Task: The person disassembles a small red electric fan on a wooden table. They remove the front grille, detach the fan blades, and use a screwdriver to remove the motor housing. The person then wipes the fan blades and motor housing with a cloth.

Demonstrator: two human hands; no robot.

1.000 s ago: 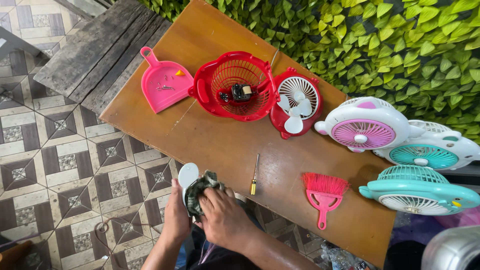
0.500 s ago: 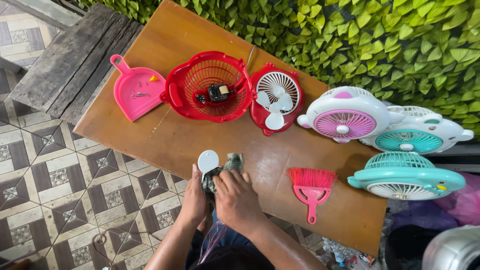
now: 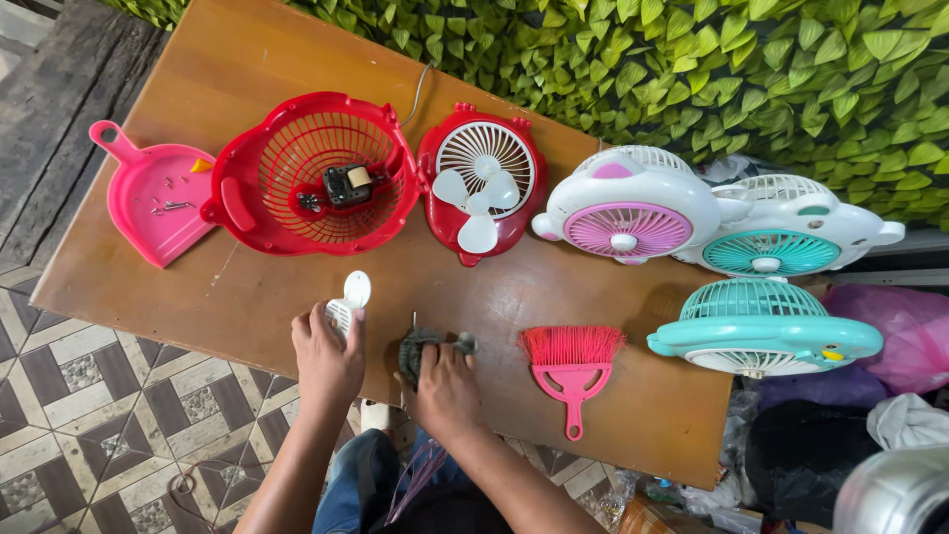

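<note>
A pink dustpan [image 3: 158,198] is lying at the far left of the brown tabletop [image 3: 247,297], with a few small screws sitting in it, and just beside it a red fan housing [image 3: 306,173] is resting face up with a small motor [image 3: 346,183] lying inside its grille. Nearer the edge, the left hand [image 3: 326,356] is gripping a white plastic piece [image 3: 348,300] — its fingers are curled around the lower part while the round top is sticking out above them. Just to its right, the right hand [image 3: 443,386] is pressing down on a dark round part [image 3: 420,346] on the tabletop, fingers clenched over it. Behind the hands a red fan half with white blades [image 3: 481,193] is lying flat. Further right, a pink brush [image 3: 571,361] is resting bristles away from the person, and three fans are crowding the right end — a white and pink fan [image 3: 633,203], a white and teal fan [image 3: 791,232] and a teal fan [image 3: 766,326].
</note>
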